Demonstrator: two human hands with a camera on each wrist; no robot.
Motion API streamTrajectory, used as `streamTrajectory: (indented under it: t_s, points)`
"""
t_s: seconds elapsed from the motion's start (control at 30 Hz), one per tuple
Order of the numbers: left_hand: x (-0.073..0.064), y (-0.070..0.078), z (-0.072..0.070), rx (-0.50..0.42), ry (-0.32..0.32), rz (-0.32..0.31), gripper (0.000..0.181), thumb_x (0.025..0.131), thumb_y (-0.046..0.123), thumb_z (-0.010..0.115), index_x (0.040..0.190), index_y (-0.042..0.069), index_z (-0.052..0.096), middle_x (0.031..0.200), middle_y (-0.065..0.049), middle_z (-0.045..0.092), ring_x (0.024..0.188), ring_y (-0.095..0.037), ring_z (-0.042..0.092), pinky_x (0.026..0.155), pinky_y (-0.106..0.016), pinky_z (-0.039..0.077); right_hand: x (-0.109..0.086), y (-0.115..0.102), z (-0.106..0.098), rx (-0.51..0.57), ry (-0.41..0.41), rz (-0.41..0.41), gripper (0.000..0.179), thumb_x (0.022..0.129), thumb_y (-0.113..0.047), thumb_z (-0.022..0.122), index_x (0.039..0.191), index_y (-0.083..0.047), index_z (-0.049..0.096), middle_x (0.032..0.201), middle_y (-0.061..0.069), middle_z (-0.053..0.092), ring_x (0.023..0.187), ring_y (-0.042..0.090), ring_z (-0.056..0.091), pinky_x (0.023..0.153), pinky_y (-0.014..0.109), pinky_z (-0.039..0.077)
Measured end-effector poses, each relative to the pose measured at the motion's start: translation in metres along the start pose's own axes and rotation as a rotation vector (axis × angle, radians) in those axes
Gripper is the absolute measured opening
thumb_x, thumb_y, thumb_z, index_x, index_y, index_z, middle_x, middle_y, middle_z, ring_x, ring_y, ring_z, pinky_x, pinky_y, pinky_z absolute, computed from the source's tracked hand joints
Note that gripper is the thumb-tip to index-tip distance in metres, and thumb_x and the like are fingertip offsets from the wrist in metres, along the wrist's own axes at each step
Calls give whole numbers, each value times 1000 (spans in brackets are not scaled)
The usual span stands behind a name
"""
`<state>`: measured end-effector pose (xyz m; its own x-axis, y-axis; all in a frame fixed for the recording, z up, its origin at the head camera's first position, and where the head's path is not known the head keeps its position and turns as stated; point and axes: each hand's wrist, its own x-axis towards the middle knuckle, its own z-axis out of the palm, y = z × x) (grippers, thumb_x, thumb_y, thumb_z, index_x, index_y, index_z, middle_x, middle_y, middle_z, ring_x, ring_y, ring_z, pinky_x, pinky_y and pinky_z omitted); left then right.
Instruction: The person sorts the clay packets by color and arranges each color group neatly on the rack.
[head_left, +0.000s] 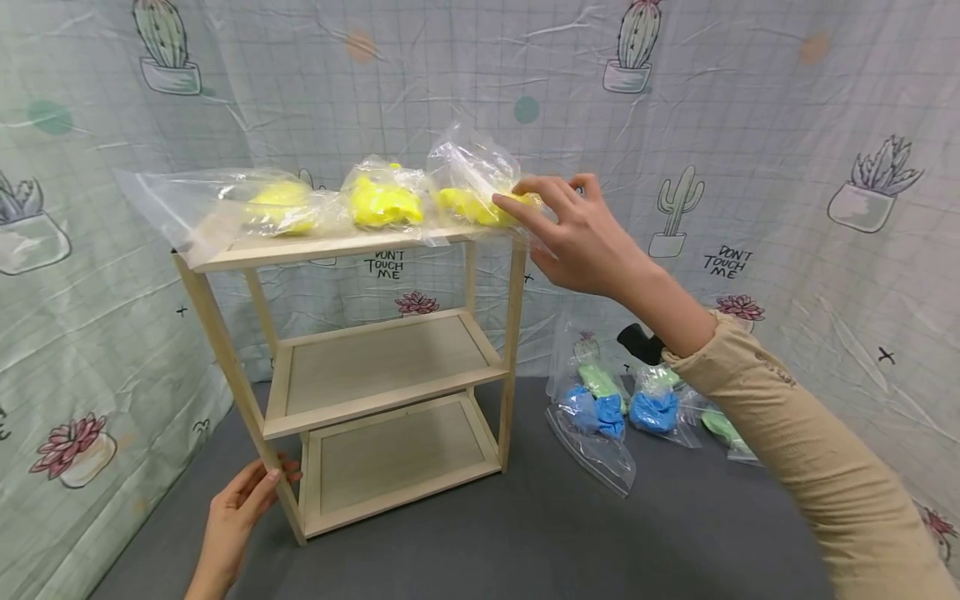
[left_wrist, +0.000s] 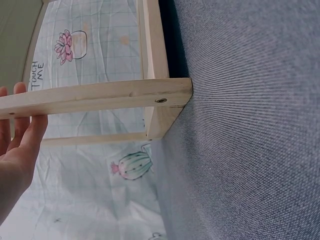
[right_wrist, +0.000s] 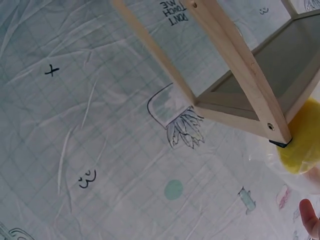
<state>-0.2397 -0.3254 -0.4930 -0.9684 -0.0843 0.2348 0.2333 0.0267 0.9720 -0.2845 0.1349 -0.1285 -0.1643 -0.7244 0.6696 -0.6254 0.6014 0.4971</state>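
Note:
A light wooden three-tier shelf (head_left: 386, 412) stands on the grey surface. My left hand (head_left: 236, 512) grips its front left post (left_wrist: 95, 97) low down, with fingers wrapped around the wood. Three clear plastic bags with bright yellow contents lie in a row on the top board: a left bag (head_left: 281, 208), a middle bag (head_left: 386, 202) and a right bag (head_left: 468, 204). At the top right corner, my right hand (head_left: 581, 237) touches the right bag with loosely bent fingers. In the right wrist view its yellow bundle (right_wrist: 302, 137) bulges past the corner, and one finger stands apart from it.
To the right of the shelf, several clear bags with blue and green contents lie on the grey surface (head_left: 525, 533), including a bag with a blue bundle (head_left: 654, 412). A cactus-print curtain (head_left: 480, 75) hangs behind and along both sides. The lower two boards are bare.

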Motion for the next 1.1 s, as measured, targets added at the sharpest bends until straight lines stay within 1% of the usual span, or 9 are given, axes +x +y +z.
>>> streamTrajectory:
  t_s: [0.17,0.23,0.3,0.4,0.47,0.57,0.73,0.97,1.1]
  points:
    - [-9,29,14,24,15,-5,41,93,21,48,129,3,44,107,5,65,94,-10,64,78,-15,48,7,-6,3,-26,73,43,43,78,-7,63,118,-4,50,108,12,59,100,29,52,80,48,34]
    - [-10,34,16,-26,-8,53,38,93,14,47,128,-1,44,106,2,66,93,-12,65,76,-16,49,12,-9,5,-29,111,60,36,77,-8,65,111,-5,53,104,10,63,97,28,54,80,47,34]
    - [-11,38,17,-35,-25,62,36,93,12,46,127,-1,45,106,3,66,92,-11,65,76,-15,48,16,-11,9,-38,152,68,30,78,-8,64,106,-6,56,100,8,65,94,28,55,78,47,34]
    - [-8,28,13,-69,-45,107,36,93,9,45,127,-2,45,107,-1,66,92,-12,65,76,-15,48,22,-14,15,-46,204,68,25,79,-10,64,104,-9,60,101,7,66,90,28,56,76,47,34]
    - [-8,30,13,-34,-30,64,37,94,13,46,128,0,45,107,2,66,93,-11,65,77,-15,48,25,-16,20,-36,224,77,25,79,-11,65,104,-10,62,104,8,65,89,29,57,75,46,33]
    - [-6,26,11,-39,-20,69,37,93,12,47,128,-2,44,107,0,66,93,-12,65,76,-16,48,28,-17,26,-2,230,101,27,79,-14,67,105,-11,62,107,11,62,89,29,58,74,46,33]
    - [-6,27,11,6,-24,38,39,94,16,46,130,1,42,107,5,66,94,-9,64,78,-15,48,30,-17,35,33,174,128,32,80,-21,67,110,-12,60,108,11,61,95,27,57,77,46,33]
    - [2,0,1,1,3,16,44,94,20,46,133,1,39,111,1,64,97,-12,63,79,-16,48,27,-17,47,58,150,93,39,85,-33,59,115,-8,57,108,10,62,96,27,56,80,46,33]
    - [5,-4,-1,-8,3,29,43,94,19,47,132,0,40,112,-1,64,97,-13,63,79,-16,48,24,-17,50,78,115,99,44,84,-35,58,119,-8,55,113,9,60,99,27,54,81,47,31]
